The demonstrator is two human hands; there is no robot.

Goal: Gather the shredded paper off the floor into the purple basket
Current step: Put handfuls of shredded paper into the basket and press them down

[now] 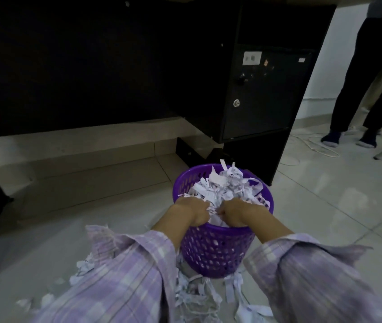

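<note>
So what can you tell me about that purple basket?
The purple basket is round, looks like plastic, and its wall is full of small holes. It stands upright on the tiled floor, heaped with shredded paper past its rim. Both hands reach in at the near rim. More shreds lie around its base.

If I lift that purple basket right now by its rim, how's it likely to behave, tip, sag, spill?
The purple basket probably lifts easily: thin perforated plastic, filled only with shredded paper. The strips are heaped above the rim, so loose ones would likely spill if it tilts. It looks tall and narrow at the base, so a sideways shove might tip it; both hands, left hand and right hand, are pressed in there.
</note>
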